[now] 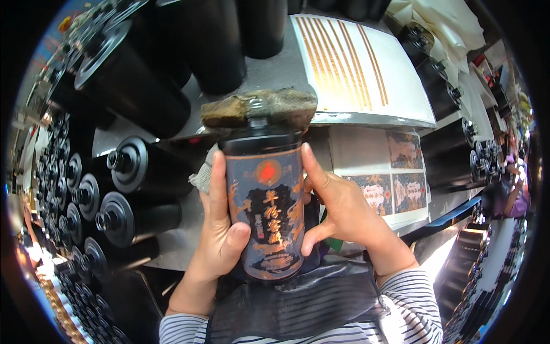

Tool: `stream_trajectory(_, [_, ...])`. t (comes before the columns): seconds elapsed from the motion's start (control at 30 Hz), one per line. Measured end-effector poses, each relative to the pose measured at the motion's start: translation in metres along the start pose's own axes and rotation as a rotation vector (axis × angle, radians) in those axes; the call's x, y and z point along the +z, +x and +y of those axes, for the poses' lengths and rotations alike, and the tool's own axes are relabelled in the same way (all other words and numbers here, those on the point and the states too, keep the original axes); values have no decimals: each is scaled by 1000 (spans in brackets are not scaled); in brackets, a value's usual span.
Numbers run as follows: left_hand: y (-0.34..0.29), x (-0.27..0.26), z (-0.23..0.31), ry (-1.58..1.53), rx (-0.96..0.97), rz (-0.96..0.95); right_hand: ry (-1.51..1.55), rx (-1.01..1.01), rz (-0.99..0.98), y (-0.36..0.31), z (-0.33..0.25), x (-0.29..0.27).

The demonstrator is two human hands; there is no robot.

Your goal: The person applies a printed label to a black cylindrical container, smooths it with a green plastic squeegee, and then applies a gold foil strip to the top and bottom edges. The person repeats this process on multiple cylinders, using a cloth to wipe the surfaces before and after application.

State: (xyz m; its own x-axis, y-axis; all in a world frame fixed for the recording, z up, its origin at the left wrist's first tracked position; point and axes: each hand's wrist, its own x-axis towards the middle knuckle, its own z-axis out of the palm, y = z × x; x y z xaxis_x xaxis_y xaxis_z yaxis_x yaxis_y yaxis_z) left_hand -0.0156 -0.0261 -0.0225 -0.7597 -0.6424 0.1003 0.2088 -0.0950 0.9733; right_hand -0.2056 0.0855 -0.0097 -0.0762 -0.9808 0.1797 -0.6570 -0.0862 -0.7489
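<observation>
A dark bottle (266, 223) with a black shoulder lies tilted in front of me, neck pointing away. Its front carries a grey and copper decorated label with a red round mark and gold characters. My left hand (220, 229) is closed along the bottle's left side, thumb pressed on the label's edge. On the opposite side my right hand (344, 209) grips it, with a finger near the shoulder and the thumb lower down; the other fingers are partly hidden. The bottle's neck overlaps a rough brown block (292, 106), and I cannot tell whether they touch.
Several black bottles lie stacked at the left (129, 163), and tall black ones stand at the back (215, 51). A white sheet with copper strips (401, 74) covers the far right surface. Below it are printed label sheets (409, 186). More black bottles (450, 155) lie at right.
</observation>
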Motion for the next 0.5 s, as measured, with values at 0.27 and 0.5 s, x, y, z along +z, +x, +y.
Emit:
stream_trajectory(0.27, [-40,-31,10,1039,12,-367,901,449,167,-17,41,-76])
stream_trajectory(0.5, [-59,-7,28,508,42,-102,105,137,526,-5,-65,-77])
